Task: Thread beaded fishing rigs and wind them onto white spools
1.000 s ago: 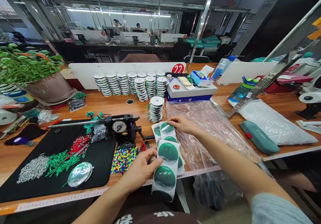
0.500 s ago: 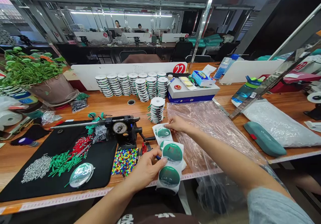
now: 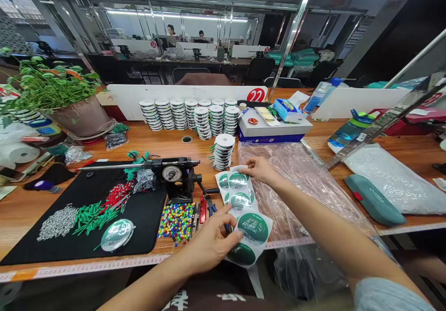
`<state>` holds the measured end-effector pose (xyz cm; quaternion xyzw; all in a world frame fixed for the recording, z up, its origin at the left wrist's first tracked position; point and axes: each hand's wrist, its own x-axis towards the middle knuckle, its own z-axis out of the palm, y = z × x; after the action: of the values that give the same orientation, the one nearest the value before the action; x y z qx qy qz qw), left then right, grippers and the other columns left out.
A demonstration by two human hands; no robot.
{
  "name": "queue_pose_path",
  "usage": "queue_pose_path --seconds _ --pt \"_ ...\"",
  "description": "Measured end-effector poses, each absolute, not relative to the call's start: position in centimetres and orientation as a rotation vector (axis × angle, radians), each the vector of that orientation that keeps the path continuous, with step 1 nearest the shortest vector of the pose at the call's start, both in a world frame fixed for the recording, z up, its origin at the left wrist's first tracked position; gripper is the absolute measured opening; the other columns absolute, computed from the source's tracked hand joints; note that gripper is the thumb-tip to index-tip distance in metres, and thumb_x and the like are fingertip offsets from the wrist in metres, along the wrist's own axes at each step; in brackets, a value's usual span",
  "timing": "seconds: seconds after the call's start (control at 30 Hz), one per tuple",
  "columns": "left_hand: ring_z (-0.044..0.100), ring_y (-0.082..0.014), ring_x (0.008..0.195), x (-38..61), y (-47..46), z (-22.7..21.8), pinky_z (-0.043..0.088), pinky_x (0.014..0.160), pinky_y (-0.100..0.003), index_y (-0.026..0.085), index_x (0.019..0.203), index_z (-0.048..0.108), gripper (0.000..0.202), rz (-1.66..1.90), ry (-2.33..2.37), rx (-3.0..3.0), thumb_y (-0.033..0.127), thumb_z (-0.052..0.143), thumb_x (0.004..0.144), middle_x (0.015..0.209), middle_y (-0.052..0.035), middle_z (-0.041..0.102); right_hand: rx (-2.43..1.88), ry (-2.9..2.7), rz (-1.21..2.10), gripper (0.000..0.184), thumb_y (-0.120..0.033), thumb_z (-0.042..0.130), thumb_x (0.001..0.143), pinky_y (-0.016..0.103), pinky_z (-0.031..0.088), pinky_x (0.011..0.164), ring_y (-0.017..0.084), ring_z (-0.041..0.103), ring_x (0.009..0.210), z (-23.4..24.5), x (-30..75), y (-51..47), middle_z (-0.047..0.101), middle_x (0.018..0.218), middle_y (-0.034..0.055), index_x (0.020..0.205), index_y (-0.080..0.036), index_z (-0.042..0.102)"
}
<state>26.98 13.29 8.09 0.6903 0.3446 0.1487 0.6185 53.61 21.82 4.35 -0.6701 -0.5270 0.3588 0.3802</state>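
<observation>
My left hand (image 3: 216,237) is closed in a pinch on a strip of round green labels (image 3: 253,226) with white backing, its lower end hanging over the table edge. Beyond it, more green labels (image 3: 238,180) lie overlapped on the table. My right hand (image 3: 260,169) pinches the far edge of those labels between thumb and fingers. A stack of white spools (image 3: 223,151) stands just past the labels. To the left is a black hand-cranked winding machine (image 3: 176,176). A spool bearing a green label (image 3: 117,234) lies on the black mat (image 3: 146,236).
Colourful beads (image 3: 177,222), red-handled pliers (image 3: 202,208), green tubes (image 3: 95,218) and grey metal pieces (image 3: 58,222) lie left of my hands. Clear plastic sheeting (image 3: 289,176) covers the table at right. Spool stacks (image 3: 177,113), a white-and-blue box (image 3: 275,129) and a potted plant (image 3: 80,113) stand farther back.
The view has shifted a little. The near label strip has turned and moved right with my left hand. My right hand has moved slightly right, and more of the far labels now shows.
</observation>
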Motion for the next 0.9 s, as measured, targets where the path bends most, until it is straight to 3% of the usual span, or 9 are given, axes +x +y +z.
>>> queue_pose_path --seconds 0.2,0.33,0.5,0.6,0.67,0.73,0.8,0.9 --pt "0.023 -0.029 0.152 27.2 13.8 8.4 0.021 0.122 -0.047 0.022 0.092 0.064 0.02 0.167 0.794 1.841 0.042 0.062 0.09 0.162 -0.0132 0.031 -1.671 -1.294 0.885 0.05 -0.052 0.089 0.048 0.021 0.027 0.043 0.01 0.043 0.047 3.8 52.3 22.5 0.051 0.05 -0.0054 0.057 -0.02 0.052" --pt "0.022 -0.0275 0.152 27.4 14.4 8.1 0.019 0.123 -0.048 0.021 0.096 0.063 0.018 0.133 0.785 1.869 0.038 0.06 0.091 0.162 -0.0166 0.03 -1.63 -1.205 0.884 0.058 -0.065 0.085 0.048 0.023 0.035 0.044 0.013 0.051 0.049 5.1 53.1 22.1 0.057 0.053 -0.0018 0.059 -0.021 0.049" --pt "0.024 -0.0324 0.151 27.6 14.4 7.7 0.019 0.121 -0.053 0.021 0.096 0.064 0.019 0.211 0.782 1.806 0.039 0.063 0.089 0.16 -0.0179 0.033 -1.527 -1.133 0.811 0.053 -0.062 0.08 0.062 0.031 0.052 0.064 0.02 0.065 0.07 11.3 56.4 18.8 0.071 0.08 0.007 0.085 -0.018 0.061" --pt "0.038 -0.034 0.144 26.8 14.1 9.2 0.035 0.113 -0.046 0.022 0.092 0.067 0.02 0.271 0.753 1.783 0.041 0.064 0.088 0.159 -0.0139 0.036 -1.375 -1.38 0.615 0.024 -0.042 0.071 0.08 0.036 0.053 0.079 0.022 0.067 0.084 16.5 56.7 15.8 0.072 0.09 0.0069 0.087 -0.02 0.065" --pt "0.056 -0.0309 0.126 25.4 14.1 10.9 0.048 0.097 -0.037 0.021 0.09 0.068 0.024 0.27 0.708 1.708 0.044 0.063 0.089 0.149 -0.0128 0.05 -1.296 -1.696 0.436 0.01 -0.025 0.06 0.087 0.037 0.051 0.08 0.021 0.065 0.085 19.1 55.7 14.1 0.07 0.086 0.0049 0.078 -0.021 0.062" --pt "0.065 -0.0249 0.099 23.6 14.4 12.5 0.051 0.079 -0.03 0.02 0.091 0.07 0.029 0.247 0.678 1.568 0.047 0.063 0.09 0.122 -0.0116 0.068 -1.203 -2.075 0.258 0.019 -0.011 0.053 0.086 0.037 0.048 0.078 0.02 0.062 0.08 20.0 53.6 12.9 0.065 0.078 0.0037 0.072 -0.022 0.059" --pt "0.065 -0.0207 0.085 21.9 14.9 13.4 0.051 0.072 -0.026 0.019 0.095 0.071 0.031 0.328 0.717 1.426 0.048 0.066 0.088 0.099 -0.0076 0.072 -1.076 -2.45 0.093 0.02 -0.005 0.052 0.083 0.04 0.045 0.08 0.022 0.058 0.08 18.9 51.0 12.3 0.062 0.076 0.0041 0.073 -0.021 0.06" --pt "0.063 -0.0181 0.078 20.7 15.8 13.4 0.051 0.068 -0.025 0.017 0.096 0.07 0.035 0.542 0.843 1.303 0.049 0.072 0.083 0.09 -0.005 0.07 -0.808 -2.873 -0.091 0.013 -0.01 0.057 0.087 0.046 0.041 0.095 0.025 0.058 0.093 14.8 46.8 12.0 0.066 0.087 0.0082 0.081 -0.019 0.065"
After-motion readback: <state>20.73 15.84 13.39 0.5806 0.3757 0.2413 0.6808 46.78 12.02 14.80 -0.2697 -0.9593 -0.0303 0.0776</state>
